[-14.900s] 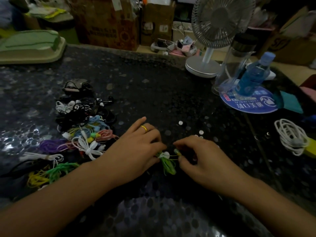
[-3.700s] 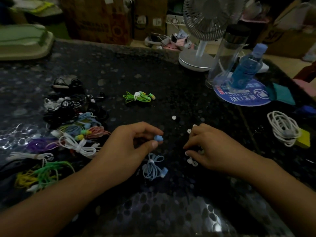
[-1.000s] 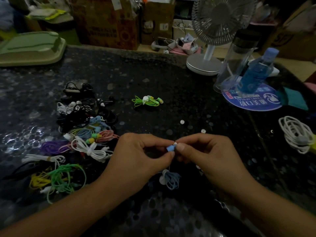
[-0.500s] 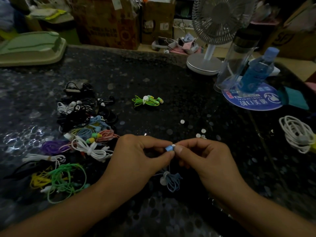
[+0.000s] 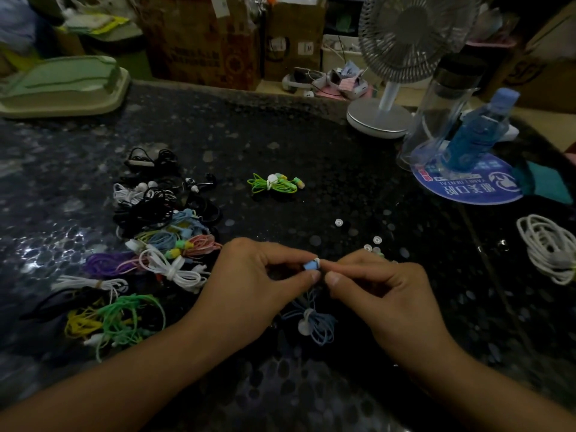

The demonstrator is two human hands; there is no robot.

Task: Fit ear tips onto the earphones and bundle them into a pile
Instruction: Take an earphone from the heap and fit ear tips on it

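Note:
My left hand (image 5: 252,288) pinches a light blue earbud (image 5: 310,265) between thumb and forefinger, just above the table. My right hand (image 5: 383,294) pinches a small white ear tip (image 5: 318,261) against the bud's end. The bud's pale blue bundled cord (image 5: 313,322) hangs and lies below both hands. A bundled green earphone (image 5: 274,183) lies alone further back. Several loose white ear tips (image 5: 372,243) are scattered beyond my right hand.
A heap of coloured, black and white bundled earphones (image 5: 149,244) fills the left of the dark table. A desk fan (image 5: 389,88), a clear tumbler (image 5: 442,107), a blue bottle (image 5: 477,132) on a round blue mat, and a coiled white cable (image 5: 548,247) stand at the right.
Since a second ago my two hands stay joined at the blue earbud with only small finger shifts. Earlier still, the green bundle was set down further back and the blue one picked up.

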